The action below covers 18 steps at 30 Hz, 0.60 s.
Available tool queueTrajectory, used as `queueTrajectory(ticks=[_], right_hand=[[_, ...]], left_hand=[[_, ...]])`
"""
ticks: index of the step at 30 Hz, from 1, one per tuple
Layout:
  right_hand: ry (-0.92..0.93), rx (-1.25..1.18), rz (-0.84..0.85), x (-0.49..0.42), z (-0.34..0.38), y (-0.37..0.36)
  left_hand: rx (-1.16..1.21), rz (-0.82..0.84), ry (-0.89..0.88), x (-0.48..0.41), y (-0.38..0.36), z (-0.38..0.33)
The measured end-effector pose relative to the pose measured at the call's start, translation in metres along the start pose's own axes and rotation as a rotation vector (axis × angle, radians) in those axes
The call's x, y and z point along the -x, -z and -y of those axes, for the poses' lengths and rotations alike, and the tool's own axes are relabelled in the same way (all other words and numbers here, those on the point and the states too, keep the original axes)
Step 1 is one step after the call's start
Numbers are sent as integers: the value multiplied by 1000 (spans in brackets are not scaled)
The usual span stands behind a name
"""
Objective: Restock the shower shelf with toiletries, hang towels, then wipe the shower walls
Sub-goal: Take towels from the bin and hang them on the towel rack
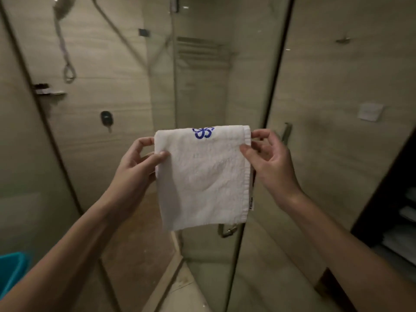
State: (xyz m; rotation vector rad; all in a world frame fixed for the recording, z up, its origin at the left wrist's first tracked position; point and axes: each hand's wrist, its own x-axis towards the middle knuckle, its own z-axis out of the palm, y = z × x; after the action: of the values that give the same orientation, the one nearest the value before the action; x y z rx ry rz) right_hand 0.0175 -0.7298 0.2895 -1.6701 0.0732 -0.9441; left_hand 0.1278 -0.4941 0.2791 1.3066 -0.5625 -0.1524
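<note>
Two hands hold a folded white hand towel (202, 176) in the middle of my view, in front of the glass shower door (202, 97). My left hand (135, 163) pinches its left edge, thumb in front and fingers curled behind. My right hand (272, 163) pinches the right hem between thumb and forefinger. Near left, a teal bin (11, 273) shows only its rim, so I cannot tell its contents. At right, a dark cabinet (387, 199) holds blurred white folded items (403, 239).
</note>
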Motion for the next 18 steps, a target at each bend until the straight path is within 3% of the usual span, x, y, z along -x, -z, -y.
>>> queueTrajectory(ticks=[7,18], right_hand=[[-26,72,-164,-25,2,124],[-215,79,-187,-83,-19,286]], left_hand=[[27,215,-47,-31,-127,-1],[132,312,59,-79,-291,34]])
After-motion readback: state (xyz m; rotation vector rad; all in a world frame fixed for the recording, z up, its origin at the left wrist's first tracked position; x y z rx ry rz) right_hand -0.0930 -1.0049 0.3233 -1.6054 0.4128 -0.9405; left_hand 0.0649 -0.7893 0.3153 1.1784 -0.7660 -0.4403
